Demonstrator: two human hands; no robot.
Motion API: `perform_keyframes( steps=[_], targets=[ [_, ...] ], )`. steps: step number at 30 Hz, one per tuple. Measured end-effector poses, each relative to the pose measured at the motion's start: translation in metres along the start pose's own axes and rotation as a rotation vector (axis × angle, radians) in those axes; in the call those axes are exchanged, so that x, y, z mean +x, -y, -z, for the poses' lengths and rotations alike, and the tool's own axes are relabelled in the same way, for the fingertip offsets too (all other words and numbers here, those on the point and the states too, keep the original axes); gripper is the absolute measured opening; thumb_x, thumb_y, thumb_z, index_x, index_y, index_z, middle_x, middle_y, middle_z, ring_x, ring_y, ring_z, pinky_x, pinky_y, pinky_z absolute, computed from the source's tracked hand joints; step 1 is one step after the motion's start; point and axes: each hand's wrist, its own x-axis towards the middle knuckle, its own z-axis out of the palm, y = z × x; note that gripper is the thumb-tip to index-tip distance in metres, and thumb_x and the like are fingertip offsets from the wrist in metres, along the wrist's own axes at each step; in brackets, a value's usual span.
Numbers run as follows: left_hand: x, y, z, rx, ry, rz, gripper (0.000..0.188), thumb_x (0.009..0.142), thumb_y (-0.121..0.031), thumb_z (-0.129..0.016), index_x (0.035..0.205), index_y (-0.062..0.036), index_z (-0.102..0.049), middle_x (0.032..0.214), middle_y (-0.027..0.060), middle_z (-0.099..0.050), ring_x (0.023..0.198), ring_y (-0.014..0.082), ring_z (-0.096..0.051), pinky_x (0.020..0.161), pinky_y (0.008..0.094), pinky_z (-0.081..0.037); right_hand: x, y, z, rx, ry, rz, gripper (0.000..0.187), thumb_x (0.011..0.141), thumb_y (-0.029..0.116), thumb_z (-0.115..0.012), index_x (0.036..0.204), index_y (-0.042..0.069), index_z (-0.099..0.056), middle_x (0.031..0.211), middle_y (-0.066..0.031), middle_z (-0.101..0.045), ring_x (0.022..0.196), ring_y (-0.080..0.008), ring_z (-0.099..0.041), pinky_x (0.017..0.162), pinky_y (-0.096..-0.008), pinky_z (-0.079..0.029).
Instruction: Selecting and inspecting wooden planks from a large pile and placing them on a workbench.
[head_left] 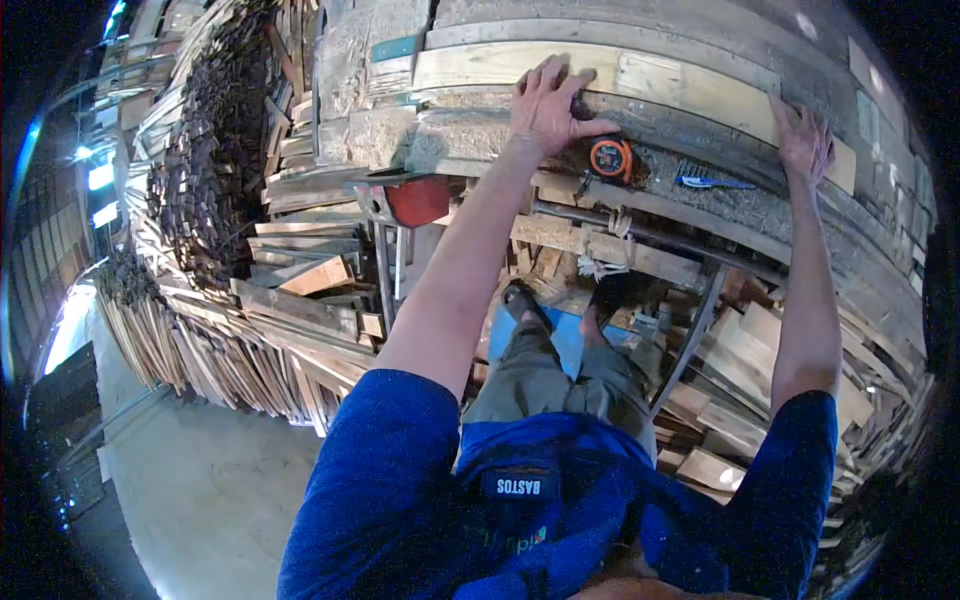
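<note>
A long pale wooden board [690, 85] lies across the workbench [470, 130], among other planks. My left hand [548, 105] rests on the board left of its middle, fingers spread and thumb stretched to the right. Toward the board's right end, my right hand [803, 142] lies on it with the fingers apart; part of its grip is hard to see. Just below my left thumb sits an orange and black tape measure [611, 158]. A blue pen [715, 183] lies farther right on the dusty bench edge, between my two hands.
A red metal part [417, 202] juts from the bench front at left. Stacked wood strips [230, 350] fill the left side, and loose offcuts [735, 375] lie under the bench at right. My feet stand on a blue sheet [567, 340]. Sawdust covers the bench.
</note>
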Motion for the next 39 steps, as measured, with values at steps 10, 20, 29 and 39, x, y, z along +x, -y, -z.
perform_keyframes(
  steps=[10, 20, 29, 39],
  targets=[
    [-0.006, 0.008, -0.010, -0.006, -0.117, -0.067, 0.098, 0.061, -0.088, -0.063, 0.138, -0.0281, -0.057, 0.150, 0.0122, -0.041, 0.144, 0.0306, -0.031, 0.119, 0.0516, -0.021, 0.002, 0.011, 0.019, 0.064, 0.137, 0.004, 0.076, 0.090, 0.074, -0.041, 0.141, 0.019, -0.056, 0.150, -0.0141, -0.046, 0.139, -0.0330, -0.041, 0.115, -0.0448, -0.030],
    [-0.008, 0.009, -0.008, 0.005, -0.081, -0.044, 0.096, 0.064, -0.086, -0.064, 0.141, -0.0291, -0.054, 0.151, 0.0141, -0.042, 0.142, 0.0355, -0.034, 0.117, 0.0539, -0.025, 0.009, 0.003, -0.011, 0.070, 0.099, 0.028, 0.075, 0.093, 0.072, -0.036, 0.143, 0.019, -0.054, 0.151, -0.0133, -0.046, 0.141, -0.0333, -0.040, 0.116, -0.0456, -0.031],
    [0.003, 0.011, -0.006, -0.004, 0.020, -0.008, 0.099, 0.070, -0.087, -0.057, 0.146, -0.0252, -0.048, 0.156, 0.0148, -0.034, 0.148, 0.0343, -0.025, 0.121, 0.0553, -0.018, 0.014, 0.000, -0.023, -0.026, 0.133, 0.046, 0.067, 0.097, 0.062, -0.042, 0.146, 0.017, -0.050, 0.152, -0.0144, -0.045, 0.144, -0.0330, -0.037, 0.117, -0.0477, -0.029],
    [0.025, 0.143, 0.039, -0.261, -0.156, 0.060, 0.066, 0.082, -0.041, -0.072, 0.137, -0.0105, -0.053, 0.123, 0.0210, -0.060, 0.118, 0.0383, -0.056, 0.099, 0.0487, -0.048, 0.025, 0.018, -0.036, 0.039, 0.153, 0.318, 0.051, 0.099, 0.051, -0.048, 0.126, 0.012, -0.065, 0.133, -0.0104, -0.060, 0.126, -0.0298, -0.053, 0.106, -0.0407, -0.041]
  ],
)
